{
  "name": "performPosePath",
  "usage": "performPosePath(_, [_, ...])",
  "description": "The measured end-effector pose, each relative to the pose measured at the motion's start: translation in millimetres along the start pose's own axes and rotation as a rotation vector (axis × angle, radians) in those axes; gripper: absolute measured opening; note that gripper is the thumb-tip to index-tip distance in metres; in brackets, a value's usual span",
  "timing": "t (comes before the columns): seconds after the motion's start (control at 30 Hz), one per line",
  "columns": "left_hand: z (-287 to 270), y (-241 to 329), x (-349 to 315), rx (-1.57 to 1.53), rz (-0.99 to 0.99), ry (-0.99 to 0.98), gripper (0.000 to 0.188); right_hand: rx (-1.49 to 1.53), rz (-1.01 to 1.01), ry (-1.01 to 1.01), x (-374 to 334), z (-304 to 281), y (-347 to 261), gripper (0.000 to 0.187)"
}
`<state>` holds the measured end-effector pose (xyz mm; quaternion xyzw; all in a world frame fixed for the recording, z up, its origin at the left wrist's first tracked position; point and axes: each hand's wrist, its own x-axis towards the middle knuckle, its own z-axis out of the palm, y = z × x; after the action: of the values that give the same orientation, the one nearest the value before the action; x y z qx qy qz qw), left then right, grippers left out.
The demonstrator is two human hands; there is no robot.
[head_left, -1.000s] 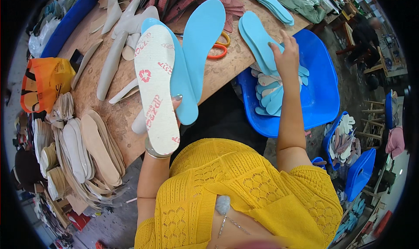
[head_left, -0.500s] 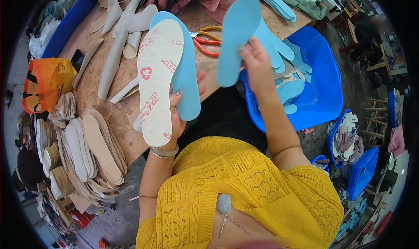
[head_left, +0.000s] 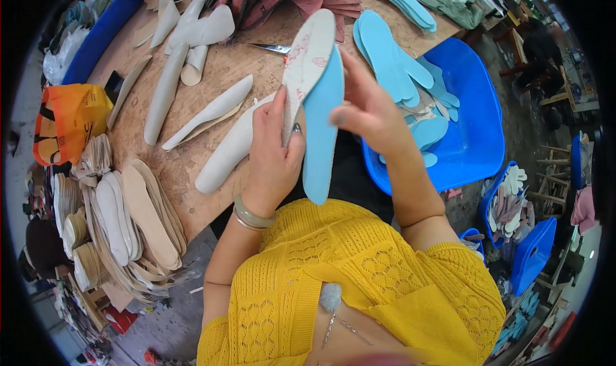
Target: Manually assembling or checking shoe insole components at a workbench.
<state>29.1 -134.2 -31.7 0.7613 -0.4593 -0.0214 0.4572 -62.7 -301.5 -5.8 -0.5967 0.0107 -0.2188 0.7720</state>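
My left hand (head_left: 273, 151) is closed around a pair of shoe insoles held upright above the table's near edge. The front one is a white insole (head_left: 308, 64) with red print; behind and to its right is a light blue insole (head_left: 321, 141). At the pair's right edge is my right hand (head_left: 372, 112), thumb and fingers apart. Its fingertips reach the edge and are partly hidden behind it, while the thumb lies over the blue insole. Just behind the pair, the metal tip of a hand tool (head_left: 274, 48) shows, its handles hidden.
A blue plastic basin (head_left: 471, 132) with blue insoles stands right; a fanned stack of blue insoles (head_left: 385, 58) lies at its far left rim. Curled off-white pieces (head_left: 163, 103) and dark red sheets (head_left: 276, 3) cover the table (head_left: 192, 212). Left are an orange bag (head_left: 70, 122) and stacked beige insoles (head_left: 151, 212).
The blue insole from my right hand now lies on the stack beside the basin. My right hand has moved left to the held pair, which my left hand has shifted right and turned.
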Motion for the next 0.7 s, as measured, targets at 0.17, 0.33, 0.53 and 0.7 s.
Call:
performPosePath(0.17, [0.0,-0.1,-2.9,-0.444,-0.279,-0.054,0.044,-0.094,0.154,-0.026,2.3,-13.3,5.8,0.062])
performPosePath(0.33, [-16.1,-3.6,4.2,-0.927,-0.52,-0.133,0.038,-0.037,0.192,0.051,-0.5,-31.2,10.5,0.06])
performPosePath(0.53, [-11.0,0.9,3.6,-1.258,-0.593,-0.141,0.041,-0.009,0.191,0.129,-1.3,-31.9,14.9,0.059])
performPosePath(0.7, [7.8,2.0,-3.7,-1.319,-0.604,-0.199,0.043,-0.007,0.228,0.225,-2.3,-33.7,7.6,0.054])
